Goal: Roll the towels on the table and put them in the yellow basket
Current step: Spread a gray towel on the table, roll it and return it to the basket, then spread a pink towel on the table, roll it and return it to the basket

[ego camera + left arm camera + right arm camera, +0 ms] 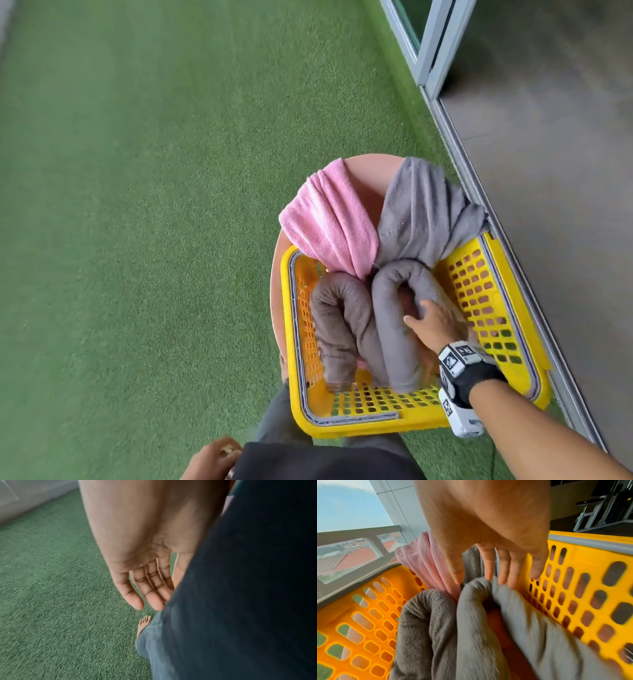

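- Green artificial-turf floor (pixel 154 205): the ground under everything; I read it as the standing surface only, since no towel lies on it.
- Round pink table top (pixel 368 178): it carries the basket, presumably so I can work at a convenient height; only its far rim and left edge show past the basket.
- Yellow perforated plastic basket with a grey rim band (pixel 486 291): it sits on the table close to my body, its open mouth facing up so rolls can be dropped straight in.
- Loose light-grey fleece towel (pixel 424 212): draped over the far right rim, part in and part out; I judge it not rolled.
- Loose pink terry towel (pixel 325 219): draped over the far rim beside the grey one, its lower end tucked down between the two rolls; it too looks unrolled.
- Light-grey rolled towel bent into an arch (pixel 394 308): it stands in the right half of the basket, doubled over, probably because the roll is longer than the basket is deep.
- Brown-grey rolled towel bent the same way (pixel 335 318): it stands in the left half, touching its neighbour.
- Right hand (pixel 433 320): inside the basket, fingers (pixel 504 569) straight and spread, tips on the crest of the light-grey roll; it seems to be pressing the roll into place, though blur leaves the contact uncertain. It clasps nothing.
- Left hand (pixel 145 555): hanging by my dark trousers, fingers relaxed and nearly straight, empty, because this step needs only one hand.
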